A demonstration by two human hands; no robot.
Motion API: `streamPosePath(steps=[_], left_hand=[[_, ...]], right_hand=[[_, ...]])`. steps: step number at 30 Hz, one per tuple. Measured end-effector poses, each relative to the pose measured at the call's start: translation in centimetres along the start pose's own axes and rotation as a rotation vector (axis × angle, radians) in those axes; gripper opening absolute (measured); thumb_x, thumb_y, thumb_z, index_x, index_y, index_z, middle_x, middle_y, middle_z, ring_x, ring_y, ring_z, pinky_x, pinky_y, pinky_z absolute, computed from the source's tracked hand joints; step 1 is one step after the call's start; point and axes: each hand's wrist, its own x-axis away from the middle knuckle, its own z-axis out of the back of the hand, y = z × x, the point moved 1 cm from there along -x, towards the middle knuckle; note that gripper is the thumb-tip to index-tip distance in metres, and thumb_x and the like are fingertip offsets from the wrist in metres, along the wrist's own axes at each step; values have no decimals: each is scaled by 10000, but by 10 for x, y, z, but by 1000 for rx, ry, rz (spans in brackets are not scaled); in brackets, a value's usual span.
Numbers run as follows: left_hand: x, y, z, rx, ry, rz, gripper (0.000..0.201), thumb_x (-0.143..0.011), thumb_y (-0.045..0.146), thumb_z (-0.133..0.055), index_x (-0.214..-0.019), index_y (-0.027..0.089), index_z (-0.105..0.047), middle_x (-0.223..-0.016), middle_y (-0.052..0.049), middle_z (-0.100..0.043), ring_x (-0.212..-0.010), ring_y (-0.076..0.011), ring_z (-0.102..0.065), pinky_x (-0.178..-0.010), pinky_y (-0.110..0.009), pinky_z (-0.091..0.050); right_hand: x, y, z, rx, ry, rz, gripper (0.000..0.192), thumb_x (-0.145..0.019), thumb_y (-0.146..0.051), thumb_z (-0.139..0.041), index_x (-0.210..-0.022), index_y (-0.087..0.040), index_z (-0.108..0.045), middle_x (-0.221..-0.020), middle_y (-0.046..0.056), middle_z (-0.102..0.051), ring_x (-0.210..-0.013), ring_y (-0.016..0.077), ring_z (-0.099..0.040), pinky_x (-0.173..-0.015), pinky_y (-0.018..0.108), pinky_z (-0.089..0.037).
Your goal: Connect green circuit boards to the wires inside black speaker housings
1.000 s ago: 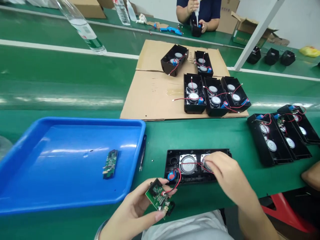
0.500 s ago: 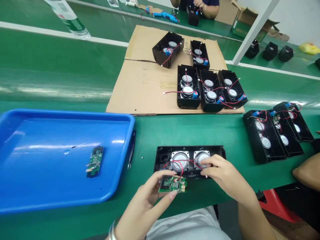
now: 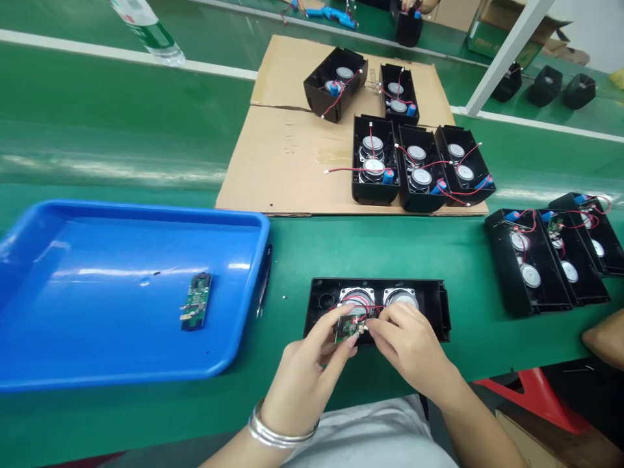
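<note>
A black speaker housing (image 3: pixel 433 305) with two round speaker drivers and red wires lies open on the green bench in front of me. My left hand (image 3: pixel 307 374) pinches a small green circuit board (image 3: pixel 347 328) over the housing's left driver. My right hand (image 3: pixel 407 348) meets it from the right, fingertips on the board's right edge and the wire connector there. Red wires run from the board into the housing.
A blue tray (image 3: pixel 121 214) at left holds one loose circuit board (image 3: pixel 195 301). Cardboard (image 3: pixel 287 156) carries several open speaker housings; more housings (image 3: pixel 550 260) sit at right. Another person's hand (image 3: pixel 604 341) is at the right edge. A plastic bottle (image 3: pixel 149 29) lies far left.
My left hand lifted the circuit board up over the housing, and my right hand slid off the right driver to meet the board. The view shifted slightly.
</note>
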Motion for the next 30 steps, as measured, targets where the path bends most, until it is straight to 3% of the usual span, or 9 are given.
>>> streamPosePath(steps=[7, 11, 15, 21, 25, 28, 30], left_hand=[[-6, -13, 3, 8, -75, -129, 318, -818, 263, -569, -1135, 278, -588, -794, 56, -730, -729, -174, -729, -624, -214, -617], [-4, -3, 1, 15, -43, -38, 290, -815, 248, -552, -1101, 271, -590, -899, 49, -746, -752, -158, -727, -639, -195, -609], [-3, 5, 0, -12, -48, 10, 287, -812, 247, -542, -1098, 249, -576, -832, 55, -744, -742, -150, -727, -653, -194, -604], [-7, 1, 3, -207, -156, -198, 291, -832, 190, -498, -1117, 215, -553, -922, -1, -747, -730, -155, -728, -670, -205, -594], [-8, 0, 7, -364, -184, -363, 302, -853, 153, -434, -1126, 216, -547, -945, -21, -744, -682, -145, -725, -640, -197, -579], [-9, 4, 8, -417, -221, -404, 308, -861, 150, -412, -1129, 220, -547, -878, -16, -745, -682, -147, -724, -664, -206, -572], [-9, 6, 9, -420, -242, -399, 305, -865, 143, -409, -1128, 219, -543, -801, -1, -737, -697, -148, -724, -712, -217, -566]], right_hand=[[1, -1, -1, 73, 13, 54, 313, -965, -146, -368, -782, -123, -621, -668, 33, -526, -618, 143, -412, -542, 272, -315], [3, 2, -1, 22, 23, 11, 279, -967, -152, -380, -825, -127, -619, -718, 39, -548, -641, 135, -449, -568, 258, -345], [5, 1, -2, 45, 4, 36, 273, -965, -155, -390, -815, -128, -617, -704, 38, -544, -634, 139, -439, -554, 259, -339], [6, -2, -4, 146, -14, 94, 312, -975, -149, -345, -830, -125, -619, -695, 37, -555, -624, 151, -439, -528, 275, -326], [5, 0, -4, 62, -20, 8, 291, -989, -217, -343, -910, -125, -608, -737, 38, -579, -651, 148, -492, -563, 266, -383], [3, 2, -2, -4, -39, -19, 293, -995, -263, -331, -1058, -118, -577, -766, 43, -594, -676, 155, -519, -585, 271, -414], [1, 3, -2, -19, -65, -10, 283, -990, -254, -346, -979, -133, -602, -745, 39, -588, -661, 159, -508, -578, 278, -406]])
